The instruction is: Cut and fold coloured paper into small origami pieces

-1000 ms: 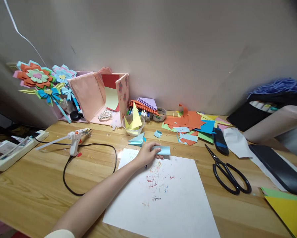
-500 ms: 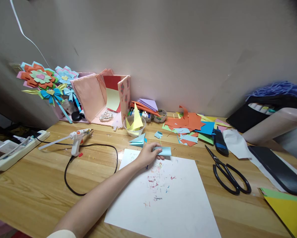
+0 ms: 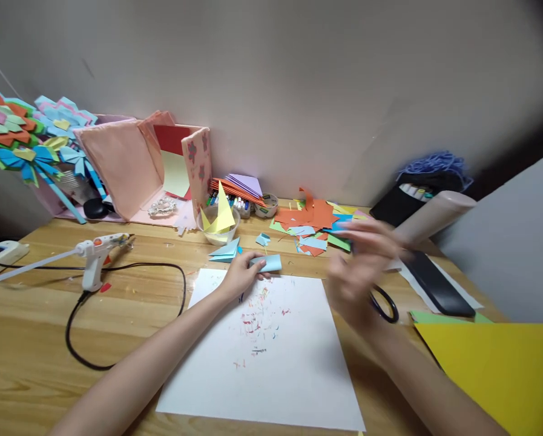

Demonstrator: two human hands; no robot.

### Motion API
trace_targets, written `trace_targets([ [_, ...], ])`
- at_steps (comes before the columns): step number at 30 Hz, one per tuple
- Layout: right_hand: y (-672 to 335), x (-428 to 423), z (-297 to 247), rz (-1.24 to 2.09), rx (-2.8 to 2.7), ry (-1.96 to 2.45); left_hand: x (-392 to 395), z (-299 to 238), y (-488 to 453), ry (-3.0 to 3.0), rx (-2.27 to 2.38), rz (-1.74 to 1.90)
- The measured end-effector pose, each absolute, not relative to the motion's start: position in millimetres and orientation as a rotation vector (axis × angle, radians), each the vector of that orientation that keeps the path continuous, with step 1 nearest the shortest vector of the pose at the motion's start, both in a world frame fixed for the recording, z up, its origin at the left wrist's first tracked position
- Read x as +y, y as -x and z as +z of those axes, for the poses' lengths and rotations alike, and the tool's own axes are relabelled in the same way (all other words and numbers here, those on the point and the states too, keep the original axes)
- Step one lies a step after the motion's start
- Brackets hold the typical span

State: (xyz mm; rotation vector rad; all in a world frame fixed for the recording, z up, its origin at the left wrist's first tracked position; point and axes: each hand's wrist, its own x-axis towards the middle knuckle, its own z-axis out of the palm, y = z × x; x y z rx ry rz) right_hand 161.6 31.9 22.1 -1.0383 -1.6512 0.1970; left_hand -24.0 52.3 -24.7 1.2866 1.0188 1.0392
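My left hand [image 3: 243,275] is closed on a folded piece of light blue paper [image 3: 271,263], at the far edge of a white sheet [image 3: 271,375] with coloured marks. Raised over the sheet's right side is my right hand [image 3: 359,272], blurred, its fingers apart with nothing visible in them. It covers most of the black scissors; one handle loop [image 3: 390,306] shows beside the wrist. Just beyond my left hand lie a folded light blue piece [image 3: 226,249] and a small blue scrap [image 3: 263,239].
A hot glue gun [image 3: 96,257] with a black cord stands on the left. Coloured paper scraps [image 3: 307,217], a plastic cup [image 3: 230,233] and a pink box [image 3: 117,172] line the back. Yellow paper [image 3: 493,357] and a dark phone-like slab [image 3: 439,284] lie on the right.
My right hand has come into view from the right, over the scissors. The view has turned right, so things appear further left. My left hand still holds the light blue paper.
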Motion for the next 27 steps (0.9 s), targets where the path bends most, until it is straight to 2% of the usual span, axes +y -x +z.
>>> trace_targets([
  [2, -158, 41, 8, 0.340, -1.650, 1.112, 53, -23, 24, -1.309, 1.023, 1.046],
  [5, -152, 57, -14, 0.883, -1.598, 1.220, 53, -22, 24, -1.308, 1.030, 1.044],
  [8, -151, 63, -24, 1.175, -1.581, 1.152, 54, -22, 25, -1.324, 1.068, 1.041],
  [27, -157, 64, -31, 1.200, -1.597, 1.117, 55, -23, 23, -1.457, 1.089, 0.966],
])
